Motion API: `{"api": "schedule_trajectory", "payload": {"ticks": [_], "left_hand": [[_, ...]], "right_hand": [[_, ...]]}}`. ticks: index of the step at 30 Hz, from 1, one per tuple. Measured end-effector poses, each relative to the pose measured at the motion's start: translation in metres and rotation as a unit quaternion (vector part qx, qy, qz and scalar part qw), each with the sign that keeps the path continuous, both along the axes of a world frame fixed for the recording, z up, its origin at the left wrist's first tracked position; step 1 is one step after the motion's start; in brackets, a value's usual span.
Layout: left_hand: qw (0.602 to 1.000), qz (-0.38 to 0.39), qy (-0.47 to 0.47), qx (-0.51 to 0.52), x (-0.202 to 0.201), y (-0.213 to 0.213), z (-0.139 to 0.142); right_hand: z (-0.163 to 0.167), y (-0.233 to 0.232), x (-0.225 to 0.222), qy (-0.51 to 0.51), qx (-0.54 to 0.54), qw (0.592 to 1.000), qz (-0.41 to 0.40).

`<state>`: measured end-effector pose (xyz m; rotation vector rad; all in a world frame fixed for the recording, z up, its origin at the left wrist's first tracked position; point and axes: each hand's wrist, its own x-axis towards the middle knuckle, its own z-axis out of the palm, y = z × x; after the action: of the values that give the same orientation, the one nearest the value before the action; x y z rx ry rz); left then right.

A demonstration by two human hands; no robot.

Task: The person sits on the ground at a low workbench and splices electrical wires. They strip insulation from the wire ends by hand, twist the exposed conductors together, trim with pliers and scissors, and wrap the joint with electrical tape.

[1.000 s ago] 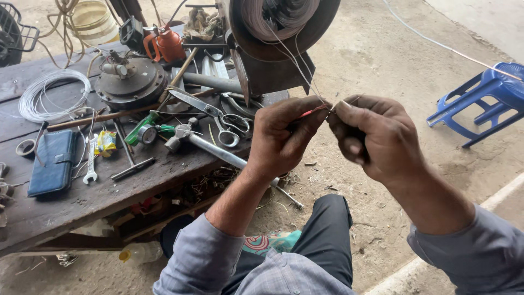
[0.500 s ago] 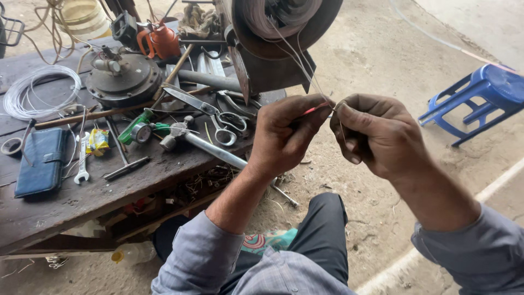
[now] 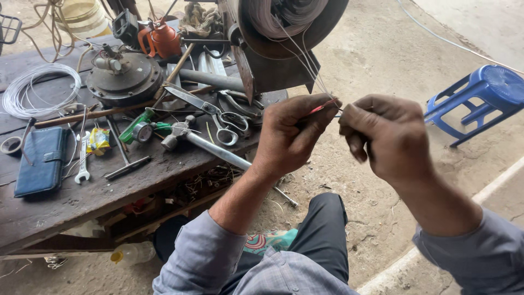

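My left hand (image 3: 295, 134) and my right hand (image 3: 390, 134) are raised close together at the centre of the view, fingertips almost meeting. Between them they pinch thin wire strands (image 3: 311, 68) that run up to a coil wound on a large round spool (image 3: 289, 19). A short red piece (image 3: 322, 107) shows at my left fingertips. Both hands are closed on the strands. I cannot tell how the strand ends lie inside my fingers.
A dark wooden bench (image 3: 82, 202) to the left carries scissors (image 3: 210, 112), a hammer (image 3: 202, 143), a spanner (image 3: 83, 158), a blue wallet (image 3: 41, 161), a white wire coil (image 3: 38, 90), a round motor housing (image 3: 123, 79) and an orange oil can (image 3: 164, 37). A blue plastic stool (image 3: 480, 95) stands right.
My two hands stay together on the wire strands with only small finger shifts. The view has drifted slightly.
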<state>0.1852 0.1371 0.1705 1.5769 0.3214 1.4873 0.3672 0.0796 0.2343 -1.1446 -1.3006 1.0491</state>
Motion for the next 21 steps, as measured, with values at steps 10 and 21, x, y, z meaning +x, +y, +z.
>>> {"api": "schedule_trajectory", "payload": {"ticks": [10,21], "left_hand": [[0.996,-0.039,-0.005,-0.081,0.003,0.001,-0.007],[1.000,0.000,0.000,-0.025,0.004,0.003,-0.012]], "right_hand": [[-0.003,0.011,0.011,-0.597,0.560,0.565,-0.105],[-0.008,-0.004,0.000,-0.110,0.091,0.990,-0.007]]}}
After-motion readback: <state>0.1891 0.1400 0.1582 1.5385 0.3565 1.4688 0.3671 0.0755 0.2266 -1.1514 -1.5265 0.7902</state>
